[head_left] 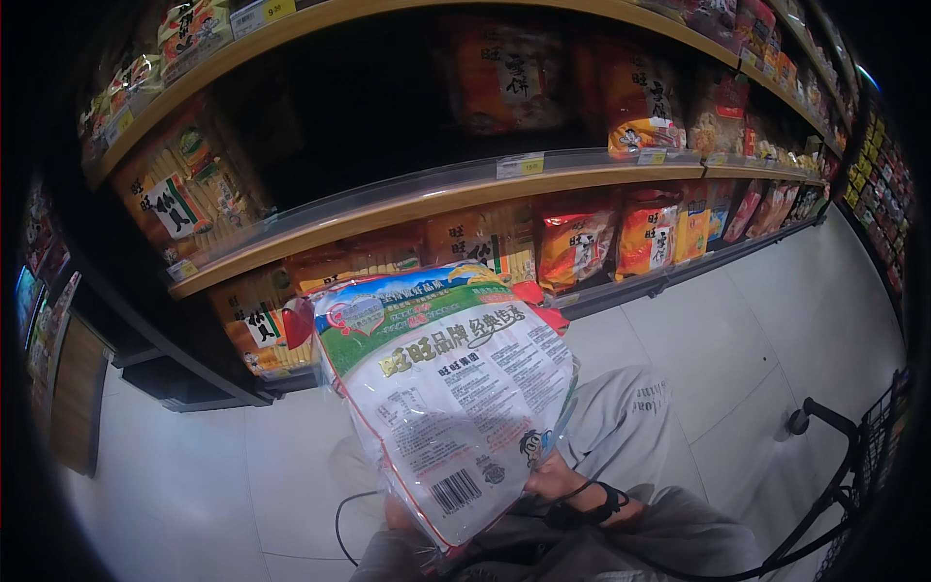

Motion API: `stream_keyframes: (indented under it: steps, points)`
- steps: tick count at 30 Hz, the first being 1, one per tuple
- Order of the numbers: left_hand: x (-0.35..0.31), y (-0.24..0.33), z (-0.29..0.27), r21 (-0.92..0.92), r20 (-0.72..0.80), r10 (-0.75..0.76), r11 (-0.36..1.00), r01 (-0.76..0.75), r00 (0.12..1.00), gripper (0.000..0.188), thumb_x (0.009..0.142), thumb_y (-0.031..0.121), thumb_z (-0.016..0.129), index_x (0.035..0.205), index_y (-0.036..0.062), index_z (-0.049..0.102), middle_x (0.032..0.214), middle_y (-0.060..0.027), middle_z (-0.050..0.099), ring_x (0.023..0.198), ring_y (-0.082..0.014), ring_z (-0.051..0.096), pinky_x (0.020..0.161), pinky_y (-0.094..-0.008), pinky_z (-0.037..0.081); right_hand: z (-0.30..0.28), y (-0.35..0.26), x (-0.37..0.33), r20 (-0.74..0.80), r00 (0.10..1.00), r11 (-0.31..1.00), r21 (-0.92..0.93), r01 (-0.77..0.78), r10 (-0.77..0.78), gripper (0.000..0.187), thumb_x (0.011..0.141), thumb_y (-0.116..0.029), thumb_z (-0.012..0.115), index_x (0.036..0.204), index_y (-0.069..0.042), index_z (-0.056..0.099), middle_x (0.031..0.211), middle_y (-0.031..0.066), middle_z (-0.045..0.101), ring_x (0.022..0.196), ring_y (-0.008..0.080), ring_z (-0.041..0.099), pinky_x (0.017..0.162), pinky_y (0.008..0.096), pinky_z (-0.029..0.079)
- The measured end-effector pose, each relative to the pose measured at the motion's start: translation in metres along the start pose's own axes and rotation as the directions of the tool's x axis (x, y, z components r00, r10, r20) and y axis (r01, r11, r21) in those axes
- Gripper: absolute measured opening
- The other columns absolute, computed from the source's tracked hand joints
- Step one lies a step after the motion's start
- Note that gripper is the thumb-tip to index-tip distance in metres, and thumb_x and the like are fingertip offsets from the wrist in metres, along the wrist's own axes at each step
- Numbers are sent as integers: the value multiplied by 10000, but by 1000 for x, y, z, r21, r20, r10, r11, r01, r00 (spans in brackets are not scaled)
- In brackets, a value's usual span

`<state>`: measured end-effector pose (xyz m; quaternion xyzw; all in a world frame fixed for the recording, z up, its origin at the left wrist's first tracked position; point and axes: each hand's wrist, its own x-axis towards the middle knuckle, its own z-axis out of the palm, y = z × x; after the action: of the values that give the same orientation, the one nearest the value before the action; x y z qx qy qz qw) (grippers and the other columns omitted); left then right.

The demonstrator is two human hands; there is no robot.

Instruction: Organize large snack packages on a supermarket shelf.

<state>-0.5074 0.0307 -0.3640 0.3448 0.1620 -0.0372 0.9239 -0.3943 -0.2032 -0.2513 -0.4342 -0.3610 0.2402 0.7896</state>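
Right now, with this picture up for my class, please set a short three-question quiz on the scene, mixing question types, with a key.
1. True or false: the barcode on the printed plastic bag is turned away, out of sight.
2. What colour is the wristband above the right hand?
A) White
B) Black
C) Yellow
3. Fill in: the wire-mesh cart stands near the picture's ____ edge.

Key:
1. False; it faces the camera.
2. B
3. right
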Motion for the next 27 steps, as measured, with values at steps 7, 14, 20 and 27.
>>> stream_keyframes:
  steps: [7, 14, 20, 27]
  points:
    - [0, 14, 25, 102, -20, 76, 992, -74, 997, 688, 687, 402, 631, 1186, -35, 447, 1105, -96, 538, 971, -177, 527, 834, -289, 407, -5, -7, -11, -79, 997, 895, 446, 14, 23, 436, 842, -72, 630, 1252, -19, 493, 1218, 107, 557, 1121, 259, 524, 937, 361, 428]
    - [2, 48, 80, 190, -17, 302, 937, -294, 953, 738, 574, 410, 740, 1115, -34, 503, 1025, -80, 575, 884, -163, 558, 765, -273, 429, -41, -8, -41, -33, 999, 876, 482, 29, -15, 392, 831, -170, 616, 1171, 1, 523, 1104, 111, 560, 1020, 229, 504, 856, 333, 414]
    - [27, 172, 208, 577, 391, 606, 424, -698, 693, 783, 478, 417, 833, 1053, -33, 550, 957, -67, 607, 809, -152, 583, 706, -260, 448, -35, -64, -43, 211, 972, 856, 479, -192, 100, 422, 833, -331, 587, 1087, 2, 538, 936, 101, 564, 831, 179, 498, 725, 294, 397]
    - [43, 206, 293, 720, 644, 475, -113, -685, 600, 821, 341, 343, 928, 996, -33, 605, 848, -48, 649, 735, -130, 611, 674, -245, 470, -43, -77, -35, 394, 913, 802, 508, -314, 108, 574, 824, -521, 562, 1023, 18, 552, 801, 111, 587, 622, 128, 492, 573, 259, 385]
